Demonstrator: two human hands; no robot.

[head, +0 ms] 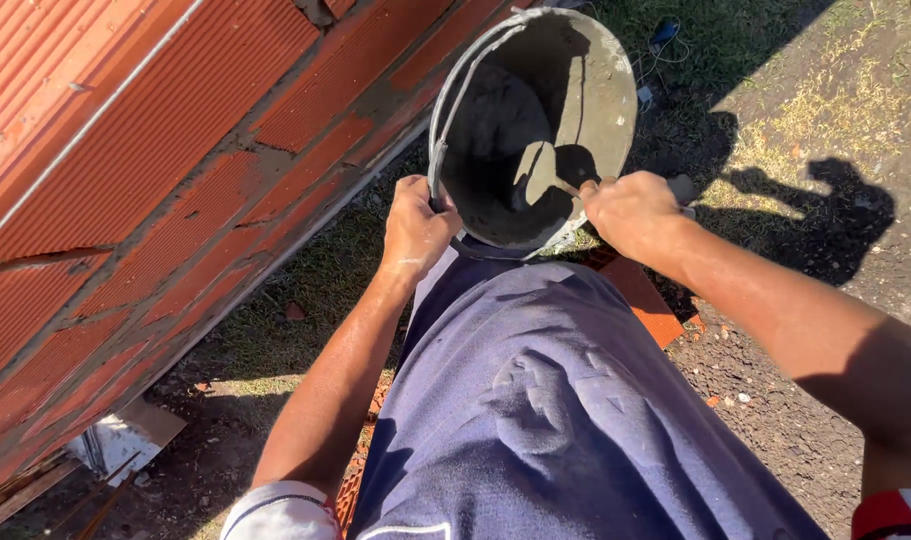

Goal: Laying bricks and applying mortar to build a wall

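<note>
A red ribbed-brick wall (145, 170) rises to the left of both hands, with several courses already laid and grey mortar showing in the joints, so the bricklaying looks well advanced, though how much remains cannot be told from here. Below the hands lies the ground (775, 400), part grass, part bare dirt, with the person's shadow thrown across it to the right.

Between and just beyond the hands sits the bucket (585, 90), metal, round and smeared grey, propped against the person's thigh in blue trousers (535, 400). It looks only partly filled: a mass of grey mortar (495, 120) clings to the inner wall on the far left side, and the rest of the interior is in deep shadow.

The left hand (415, 225) is closed around the bucket's rim and wire handle at the near left edge, arm stretched straight forward and knuckles up. The right hand (630, 210) is clenched at the near right edge around a thin handle (567, 187) of a tool reaching into the bucket; its working end is lost in shadow. That forearm comes in from the right, wrist bent inward.
</note>
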